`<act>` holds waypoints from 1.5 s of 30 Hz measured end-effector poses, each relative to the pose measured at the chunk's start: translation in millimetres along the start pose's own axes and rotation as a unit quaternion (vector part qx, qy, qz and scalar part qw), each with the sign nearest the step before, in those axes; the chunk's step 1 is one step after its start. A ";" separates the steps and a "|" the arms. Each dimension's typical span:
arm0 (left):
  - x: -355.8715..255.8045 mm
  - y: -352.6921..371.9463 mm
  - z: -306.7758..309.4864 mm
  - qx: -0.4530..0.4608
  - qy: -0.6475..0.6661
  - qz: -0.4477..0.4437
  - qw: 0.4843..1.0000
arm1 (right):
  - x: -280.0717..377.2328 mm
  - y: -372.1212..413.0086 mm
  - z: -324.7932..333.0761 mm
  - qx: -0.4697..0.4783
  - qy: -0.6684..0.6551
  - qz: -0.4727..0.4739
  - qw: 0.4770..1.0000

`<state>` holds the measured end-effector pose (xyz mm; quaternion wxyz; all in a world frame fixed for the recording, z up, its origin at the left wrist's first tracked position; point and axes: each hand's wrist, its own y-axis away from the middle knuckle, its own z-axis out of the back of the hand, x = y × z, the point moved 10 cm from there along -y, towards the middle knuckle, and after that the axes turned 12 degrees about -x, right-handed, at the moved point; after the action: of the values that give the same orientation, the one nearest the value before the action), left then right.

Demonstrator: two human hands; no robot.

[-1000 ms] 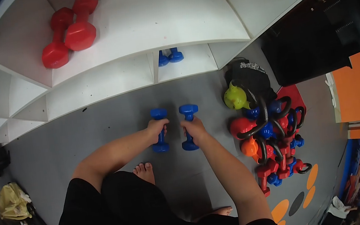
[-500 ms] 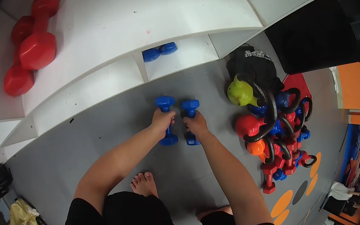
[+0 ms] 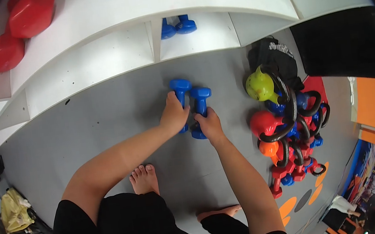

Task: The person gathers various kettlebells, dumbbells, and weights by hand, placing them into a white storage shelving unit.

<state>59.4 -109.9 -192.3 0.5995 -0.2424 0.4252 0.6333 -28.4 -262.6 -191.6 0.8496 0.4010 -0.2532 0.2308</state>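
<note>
Grey floor (image 3: 104, 122): two blue dumbbells sit low over it, just in front of the white shelf (image 3: 96, 62). Whether they touch the floor is unclear.
Left dumbbell (image 3: 179, 86): the left hand (image 3: 174, 114) has its fingers wrapped tight round the handle. The upper head is clear, and the lower head is mostly behind the hand.
Right dumbbell (image 3: 200, 94): the right hand (image 3: 209, 123) has its fingers closed round the handle. The lower head shows below the knuckles.
Change, spacing: half a second ago a gap lay between the two dumbbells. Now the upper heads are side by side, almost touching.
Change, position: both hands have moved further from the body, nearer the shelf front.
Change, view: the camera has tipped. The red dumbbells (image 3: 21, 22) on the shelf top are now cut by the upper edge.
Shelf compartment: a second blue pair (image 3: 176, 26) lies inside, partly hidden by the divider.
Right of hands: the kettlebell pile (image 3: 287, 126) is well apart from them, with a yellow-green one (image 3: 259, 87) at its top. The pieces overlap and are hard to count.
Black bag (image 3: 276, 57): lies behind the pile, partly covered by it.
Bare foot (image 3: 143, 178): on the floor below the left forearm.
</note>
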 end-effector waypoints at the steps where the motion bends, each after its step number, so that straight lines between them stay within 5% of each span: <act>1: -14.3 6.7 12.2 -0.064 -0.033 -0.069 0.995 | -2.2 -1.9 -2.1 0.003 0.003 0.010 1.000; 7: -12.3 16.1 7.7 -0.036 -0.131 -0.069 0.988 | 40.9 -40.9 37.9 -0.077 0.041 0.128 0.988; 14: -7.7 10.8 2.5 0.035 -0.139 -0.021 0.989 | 200.2 -164.4 56.2 -0.105 0.203 0.289 0.930; 16: -5.9 11.1 0.4 0.037 -0.157 -0.030 0.986 | 224.1 -204.0 40.2 -0.064 0.247 0.258 0.932; 18: -3.3 9.5 -1.1 0.039 -0.173 -0.031 0.984 | 261.2 -226.7 22.3 -0.114 0.153 0.434 0.881; 29: -2.5 6.8 -0.3 0.053 -0.128 -0.017 0.990 | 247.3 -260.6 7.8 -0.191 0.084 0.480 0.852; 37: -2.3 7.6 0.3 0.061 -0.113 -0.014 0.992 | 234.2 -202.3 38.7 -0.279 0.026 0.501 0.819; 39: -2.1 7.9 0.9 0.066 -0.110 -0.009 0.992 | 145.6 -132.7 43.5 -0.257 -0.192 0.298 0.899; 40: 0.3 9.2 -0.7 0.063 -0.115 -0.008 0.991 | 114.3 -107.6 20.2 -0.172 -0.269 0.225 0.920; 45: 16.2 10.9 -1.6 0.079 -0.070 0.023 0.994 | 48.0 -20.5 -43.8 -0.059 -0.283 0.021 0.957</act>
<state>45.9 -101.4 -203.6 0.6301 -0.1396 0.4365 0.6269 31.3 -230.3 -197.7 0.7603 0.3933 -0.5050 0.1105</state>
